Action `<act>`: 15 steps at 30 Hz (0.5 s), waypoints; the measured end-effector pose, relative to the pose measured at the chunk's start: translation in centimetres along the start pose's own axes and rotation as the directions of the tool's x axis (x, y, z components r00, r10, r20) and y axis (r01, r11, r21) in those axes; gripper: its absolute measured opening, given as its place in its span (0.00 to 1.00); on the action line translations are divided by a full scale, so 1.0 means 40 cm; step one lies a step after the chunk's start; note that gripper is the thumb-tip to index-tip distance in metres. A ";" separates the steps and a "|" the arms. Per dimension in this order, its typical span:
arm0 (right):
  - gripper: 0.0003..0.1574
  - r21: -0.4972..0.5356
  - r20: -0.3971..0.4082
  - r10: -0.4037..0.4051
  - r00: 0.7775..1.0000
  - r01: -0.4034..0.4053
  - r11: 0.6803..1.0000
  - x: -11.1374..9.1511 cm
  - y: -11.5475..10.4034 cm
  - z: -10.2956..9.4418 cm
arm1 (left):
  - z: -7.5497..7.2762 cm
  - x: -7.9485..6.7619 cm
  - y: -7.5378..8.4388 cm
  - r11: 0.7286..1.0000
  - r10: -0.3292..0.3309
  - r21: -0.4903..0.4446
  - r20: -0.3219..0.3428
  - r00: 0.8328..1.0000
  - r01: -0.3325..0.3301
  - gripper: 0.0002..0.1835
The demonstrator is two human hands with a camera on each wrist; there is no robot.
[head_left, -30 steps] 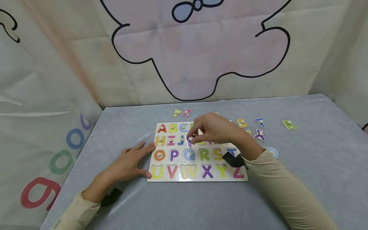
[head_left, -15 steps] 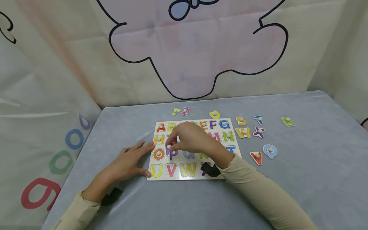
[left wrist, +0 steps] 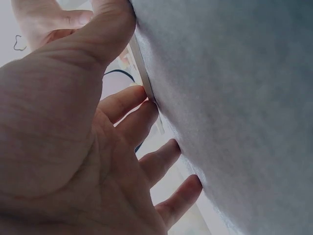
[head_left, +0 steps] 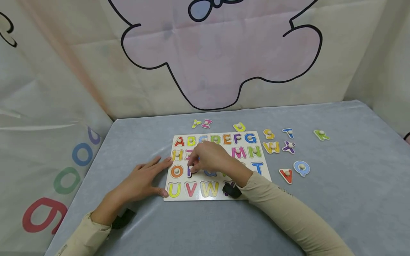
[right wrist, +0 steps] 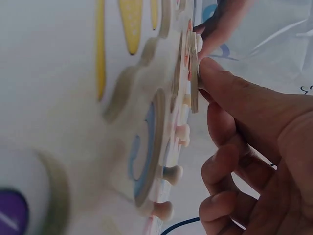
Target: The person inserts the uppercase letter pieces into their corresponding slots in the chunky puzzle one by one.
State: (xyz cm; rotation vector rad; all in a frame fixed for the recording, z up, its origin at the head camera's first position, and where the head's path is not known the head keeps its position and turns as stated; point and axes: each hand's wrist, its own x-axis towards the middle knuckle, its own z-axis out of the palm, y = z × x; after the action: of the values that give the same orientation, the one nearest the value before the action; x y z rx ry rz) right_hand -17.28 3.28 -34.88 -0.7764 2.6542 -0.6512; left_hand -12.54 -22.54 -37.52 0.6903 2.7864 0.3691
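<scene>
Grey cloth under letter board, printed backdrop behind.

Left hand: I have it palm-down, fingers spread and nearly straight, thumb apart | Left forearm: sleeved, behind that hand | Right hand: I have thumb and fingertips pinched, other fingers curled, ahead and right of the left | Right forearm: sleeved, angling back rightward from its hand

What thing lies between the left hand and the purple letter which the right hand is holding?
In the head view, the orange letter O on the board lies between the left hand and the purple letter.
</scene>
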 end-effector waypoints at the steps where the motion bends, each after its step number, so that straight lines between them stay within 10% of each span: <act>1: 0.07 -0.005 0.004 0.004 1.000 -0.004 1.000 0.000 0.001 0.001 | 0.000 0.000 0.000 1.000 0.003 -0.001 -0.001 1.000 -0.003 0.57; 15: 0.09 -0.066 0.015 0.027 1.000 -0.026 0.997 0.009 0.005 0.015 | -0.001 0.000 0.001 1.000 -0.005 0.005 -0.001 1.000 0.005 0.57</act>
State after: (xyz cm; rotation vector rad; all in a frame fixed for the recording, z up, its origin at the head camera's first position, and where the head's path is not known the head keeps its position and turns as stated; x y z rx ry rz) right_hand -17.43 3.04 -35.55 -0.7593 2.6786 -0.5511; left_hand -12.53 -22.50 -37.46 0.6838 2.7901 0.3615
